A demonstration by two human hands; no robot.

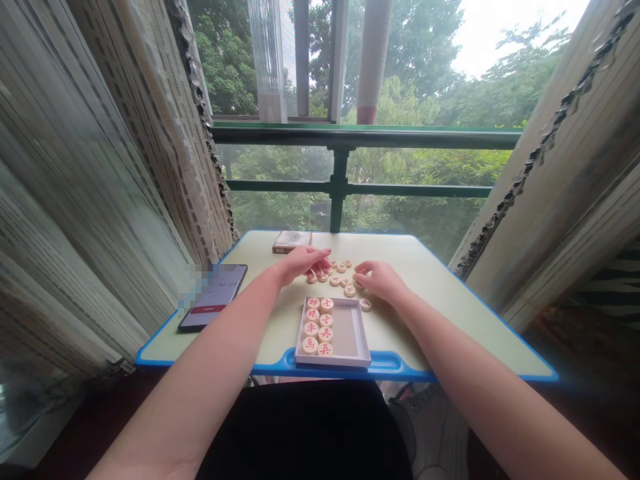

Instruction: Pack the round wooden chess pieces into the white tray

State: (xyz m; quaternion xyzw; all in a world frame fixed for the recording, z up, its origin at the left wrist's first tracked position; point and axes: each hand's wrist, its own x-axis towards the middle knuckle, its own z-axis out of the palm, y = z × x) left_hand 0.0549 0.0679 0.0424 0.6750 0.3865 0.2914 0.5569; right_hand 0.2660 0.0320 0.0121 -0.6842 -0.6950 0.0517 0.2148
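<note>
White box [346,333] is holding eight discs [326,320]; others [349,291] are lying loose. Left hand [300,262], right hand [380,278]: fingers are hanging part-curled, hold unclear.

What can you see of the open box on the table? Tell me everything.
The box is shallow, whitish and rectangular, and looks like cardboard. It lies flat, open side up, at the near edge of the table, reaching over the blue rim. Eight round pieces with red characters sit in two columns on its left; its greyish-beige floor shows on the right. Neither the left hand nor the right hand touches it.
</note>
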